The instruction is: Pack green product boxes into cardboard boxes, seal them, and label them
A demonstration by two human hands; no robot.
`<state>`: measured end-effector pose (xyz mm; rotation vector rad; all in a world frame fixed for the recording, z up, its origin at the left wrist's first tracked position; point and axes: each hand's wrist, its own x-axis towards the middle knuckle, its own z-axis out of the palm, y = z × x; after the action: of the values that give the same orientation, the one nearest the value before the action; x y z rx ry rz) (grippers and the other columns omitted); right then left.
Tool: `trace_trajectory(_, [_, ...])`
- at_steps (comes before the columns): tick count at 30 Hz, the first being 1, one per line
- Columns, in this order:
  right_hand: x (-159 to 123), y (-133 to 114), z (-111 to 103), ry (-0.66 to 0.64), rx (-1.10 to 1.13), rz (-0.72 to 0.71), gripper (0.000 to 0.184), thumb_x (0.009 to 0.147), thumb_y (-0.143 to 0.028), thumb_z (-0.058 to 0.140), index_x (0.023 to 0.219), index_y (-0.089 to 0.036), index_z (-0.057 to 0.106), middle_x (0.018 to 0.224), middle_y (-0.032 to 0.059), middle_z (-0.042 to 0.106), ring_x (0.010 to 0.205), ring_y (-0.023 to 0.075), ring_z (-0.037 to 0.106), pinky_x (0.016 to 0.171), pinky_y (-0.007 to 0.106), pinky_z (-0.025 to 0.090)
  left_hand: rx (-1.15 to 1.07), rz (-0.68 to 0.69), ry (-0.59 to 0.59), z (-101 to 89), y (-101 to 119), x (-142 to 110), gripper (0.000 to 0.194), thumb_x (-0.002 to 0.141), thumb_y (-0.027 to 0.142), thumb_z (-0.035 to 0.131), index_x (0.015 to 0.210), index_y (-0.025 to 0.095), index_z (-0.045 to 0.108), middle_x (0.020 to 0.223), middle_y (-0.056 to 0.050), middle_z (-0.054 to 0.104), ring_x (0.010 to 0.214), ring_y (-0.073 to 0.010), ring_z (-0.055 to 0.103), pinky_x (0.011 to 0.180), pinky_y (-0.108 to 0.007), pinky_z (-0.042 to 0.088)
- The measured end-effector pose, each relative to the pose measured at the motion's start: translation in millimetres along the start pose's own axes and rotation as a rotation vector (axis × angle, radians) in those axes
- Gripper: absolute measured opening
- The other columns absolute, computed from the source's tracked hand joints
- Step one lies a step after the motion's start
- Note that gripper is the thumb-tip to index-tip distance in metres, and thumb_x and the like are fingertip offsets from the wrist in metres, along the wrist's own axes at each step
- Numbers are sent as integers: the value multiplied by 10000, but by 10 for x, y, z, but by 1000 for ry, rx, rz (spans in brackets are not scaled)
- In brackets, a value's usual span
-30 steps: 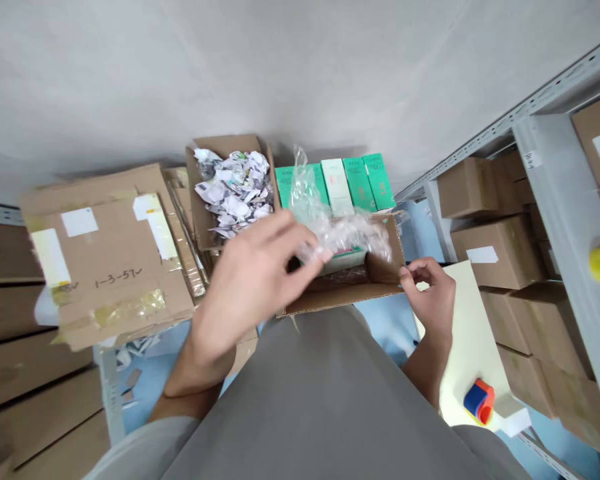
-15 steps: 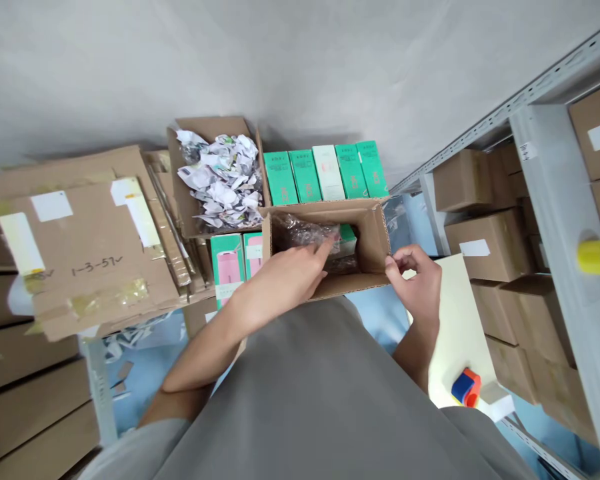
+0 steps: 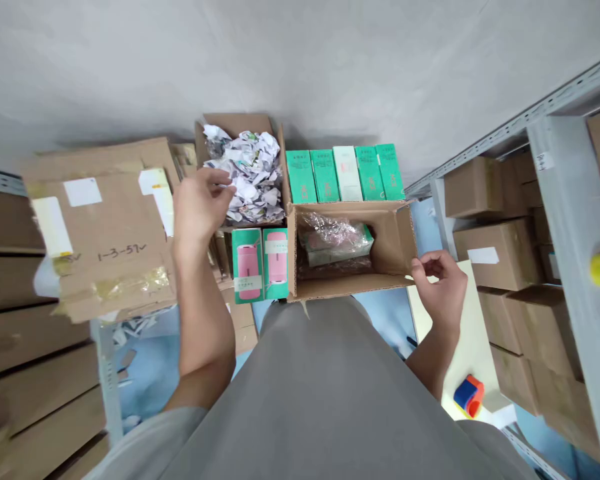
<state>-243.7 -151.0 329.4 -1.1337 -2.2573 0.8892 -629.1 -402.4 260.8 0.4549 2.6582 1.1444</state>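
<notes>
Right fingers (image 3: 421, 271) pinch the carton (image 3: 394, 239); hold of left fingers (image 3: 215, 176) unclear; cardboard (image 3: 120, 220) reads "1-3-57".

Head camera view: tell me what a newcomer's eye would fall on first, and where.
Probably the vivid green boxes, standing in a row with one white box just beyond the open carton. Left of that row, crumpled paper fills a cardboard box, with the left hand at its left side. Clear plastic wrap glints inside the open carton, with the right hand at its near right corner.
</notes>
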Motion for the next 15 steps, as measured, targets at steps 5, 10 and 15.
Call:
trace_trajectory(5, [-15,-92,24,11,-40,29,155,918,-382,747,863,-253,680,767,-17,693,692,176,660,681,309,591,137,88,-144,355,-35,161,282,990,270,686,1242,227,805,1252,-86,849,1129,-294,782,1098,-421,580])
trace_trajectory(10, [-30,-145,70,40,-68,28,165,918,-391,741,858,-255,669,766,-18,691,690,176,657,691,316,581,225,181,-158,983,-107,608,389,931,267,659,1292,239,801,1338,-144,777,1290,-386,687,1167,-525,513])
trace_trajectory(15, [-45,-157,90,67,-82,26,164,926,-395,726,863,-255,667,754,-22,690,673,175,658,685,318,570,195,157,-181,1362,-80,845,458,906,293,680,1340,236,814,1390,-199,701,1305,-436,659,1111,-573,515])
